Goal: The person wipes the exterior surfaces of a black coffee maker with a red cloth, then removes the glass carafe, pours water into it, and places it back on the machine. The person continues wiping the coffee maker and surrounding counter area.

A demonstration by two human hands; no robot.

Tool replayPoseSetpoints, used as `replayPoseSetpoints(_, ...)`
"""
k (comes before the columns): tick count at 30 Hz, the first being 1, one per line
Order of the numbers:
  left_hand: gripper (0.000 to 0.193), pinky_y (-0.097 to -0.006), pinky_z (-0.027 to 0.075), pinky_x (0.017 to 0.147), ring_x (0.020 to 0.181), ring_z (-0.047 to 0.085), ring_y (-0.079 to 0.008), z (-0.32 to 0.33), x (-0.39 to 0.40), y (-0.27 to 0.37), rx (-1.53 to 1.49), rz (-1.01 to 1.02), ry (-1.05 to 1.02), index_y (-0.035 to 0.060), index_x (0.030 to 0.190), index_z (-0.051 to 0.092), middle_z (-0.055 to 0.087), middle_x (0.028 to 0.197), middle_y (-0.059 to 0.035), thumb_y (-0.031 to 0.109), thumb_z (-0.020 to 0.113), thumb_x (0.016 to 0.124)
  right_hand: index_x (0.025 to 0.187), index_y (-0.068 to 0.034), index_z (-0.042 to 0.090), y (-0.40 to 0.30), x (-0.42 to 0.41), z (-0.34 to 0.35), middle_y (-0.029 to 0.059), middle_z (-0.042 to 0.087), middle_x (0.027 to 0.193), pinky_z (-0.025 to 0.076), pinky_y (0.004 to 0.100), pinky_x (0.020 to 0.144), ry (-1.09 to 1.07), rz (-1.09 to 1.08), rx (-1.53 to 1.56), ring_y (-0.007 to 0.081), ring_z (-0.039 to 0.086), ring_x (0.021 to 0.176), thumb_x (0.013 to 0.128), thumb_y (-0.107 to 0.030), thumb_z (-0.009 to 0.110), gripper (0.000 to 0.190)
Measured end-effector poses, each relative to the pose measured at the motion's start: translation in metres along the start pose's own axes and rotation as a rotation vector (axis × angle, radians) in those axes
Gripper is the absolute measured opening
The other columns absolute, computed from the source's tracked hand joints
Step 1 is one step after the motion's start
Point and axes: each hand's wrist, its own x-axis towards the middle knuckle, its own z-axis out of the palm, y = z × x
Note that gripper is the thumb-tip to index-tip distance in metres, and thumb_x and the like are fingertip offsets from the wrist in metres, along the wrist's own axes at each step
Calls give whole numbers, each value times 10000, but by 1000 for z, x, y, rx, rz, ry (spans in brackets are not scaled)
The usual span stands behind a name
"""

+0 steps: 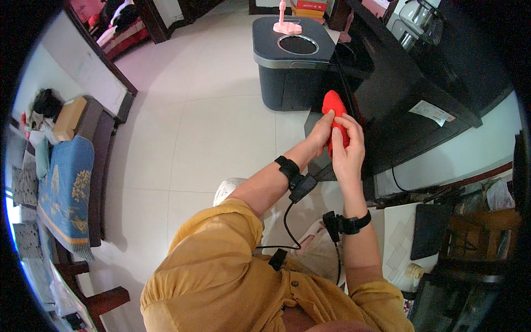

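Both hands meet on a bunched red cloth (pixel 333 101) in front of a black glossy cabinet (pixel 398 103). My left hand (pixel 322 132) grips it from the left, thumb pressed on top. From the right, my right hand (pixel 349 139) pinches the same cloth with thumb and bent fingers. Much of the cloth's lower part is hidden by the fingers. Close beyond the hands stands a dark lidded bin (pixel 286 85) with a silver-rimmed round opening and a pink stand (pixel 287 28) on its lid.
Black straps with cabled devices circle both forearms. A glass vessel (pixel 421 23) stands on the dark surface at upper right. Pale floor tiles (pixel 220 137) stretch leftward to a sofa with a blue throw (pixel 68 182) and a cardboard box (pixel 69 119). A dark wooden piece (pixel 108 301) juts in at lower left.
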Motion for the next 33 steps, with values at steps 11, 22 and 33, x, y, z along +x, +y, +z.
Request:
replayPoseSetpoints(11, 596, -501, 422, 1058, 1238, 501, -396, -19, 41, -36, 588, 315, 346, 46, 1371, 538, 507, 1374, -229, 533, 513, 1028, 1195, -38, 662, -1, -1, 1, 146, 611, 1314, 444, 408, 1066, -34, -52, -15, 302, 583, 1230, 976, -108, 621, 234)
replayPoseSetpoints(22, 659, -442, 406, 1077, 1213, 510, -415, -57, 100, -74, 302, 366, 252, 41, 1470, 459, 516, 1320, -254, 484, 587, 1000, 1183, -25, 662, 5, -1, 2, 151, 605, 1335, 436, 410, 1081, -69, -47, -25, 300, 578, 1243, 983, -125, 622, 227)
replayPoseSetpoints(33, 750, -467, 428, 1070, 1275, 532, -394, 2, 51, -37, 408, 561, 242, 116, 1605, 278, 531, 1404, -216, 428, 601, 1004, 1169, -44, 663, 4, -4, 3, 187, 629, 1298, 458, 450, 1033, -25, -73, -77, 375, 580, 1210, 938, -153, 657, 256)
